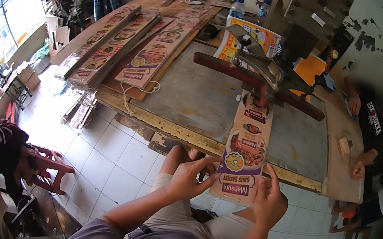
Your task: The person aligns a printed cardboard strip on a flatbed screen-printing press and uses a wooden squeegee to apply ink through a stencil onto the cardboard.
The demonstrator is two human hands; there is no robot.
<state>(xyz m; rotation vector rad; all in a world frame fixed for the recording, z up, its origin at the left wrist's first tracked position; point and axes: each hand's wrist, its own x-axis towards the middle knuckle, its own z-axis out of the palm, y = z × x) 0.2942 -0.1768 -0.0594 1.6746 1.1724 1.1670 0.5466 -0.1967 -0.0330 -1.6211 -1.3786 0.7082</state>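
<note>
We hold a long printed cardboard strip with food pictures and a purple border (245, 150), its near end pinched between our left hand (189, 176) and our right hand (269, 200), fingers closed on its edges. The strip's far end lies under the head of a grey metal press with a red bar (277, 75) on the worn grey worktable (190, 94). To the far left, stacks of similar printed strips (128, 43) lie piled, seemingly finished or waiting. At the right, another person's hands (357, 169) rest at the table edge.
</note>
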